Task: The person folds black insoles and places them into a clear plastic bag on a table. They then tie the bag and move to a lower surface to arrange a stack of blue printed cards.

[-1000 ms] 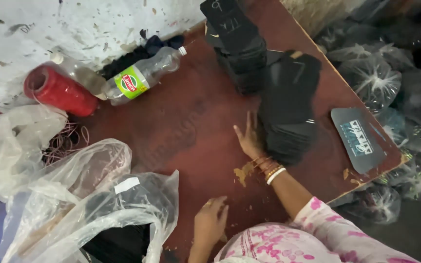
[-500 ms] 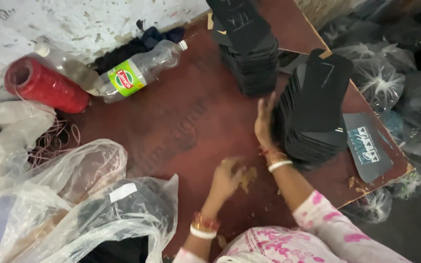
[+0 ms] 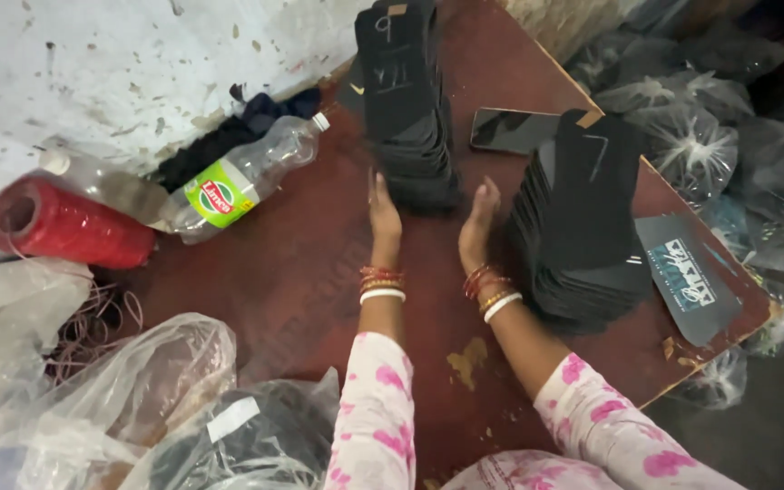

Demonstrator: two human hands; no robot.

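STEP: squaring up the near stack of black sock packs, judged | LEFT HAND: flat, fingers straight, edge against stack's left foot, holding nothing | RIGHT HAND: flat, open, at stack's right foot | STACK: upright on red table, beside second stack | NEXT: likely needs both palms pressing inward, evenly

You have a green-labelled clear bottle lying at left, a dark phone screen and a printed dark card at right.
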